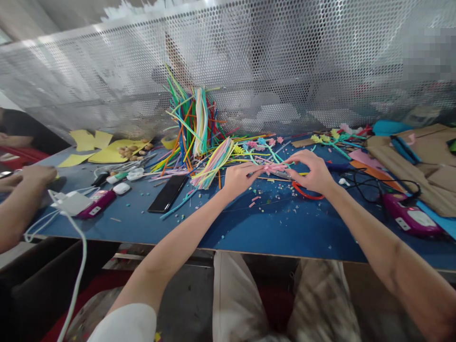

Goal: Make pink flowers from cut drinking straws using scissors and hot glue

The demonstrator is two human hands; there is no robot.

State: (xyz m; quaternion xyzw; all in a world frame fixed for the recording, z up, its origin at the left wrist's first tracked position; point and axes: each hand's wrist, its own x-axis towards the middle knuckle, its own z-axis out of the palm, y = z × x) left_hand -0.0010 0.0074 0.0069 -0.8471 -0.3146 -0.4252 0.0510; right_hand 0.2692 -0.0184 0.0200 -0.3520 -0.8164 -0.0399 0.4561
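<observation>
Both my hands meet over the blue table at a small pink pipe-cleaner piece (276,167). My left hand (239,179) pinches its left end with fingertips closed. On the other side, my right hand (310,172) grips it between thumb and fingers. Just below the right hand lies a red loop (308,192) that looks like a scissors handle. A bundle of pastel pipe cleaners (213,164) rests left of my left hand. Behind the hands are pipe-cleaner flowers (261,144) in pink, blue and yellow. Small clippings are scattered below.
A tall heap of pipe cleaners (188,123) leans by the perforated metal screen (285,71). A black phone (168,194) lies left. Purple power boxes (97,204) with cables sit at both sides. Cardboard (423,156) is piled right. Another person's hand (37,175) rests far left.
</observation>
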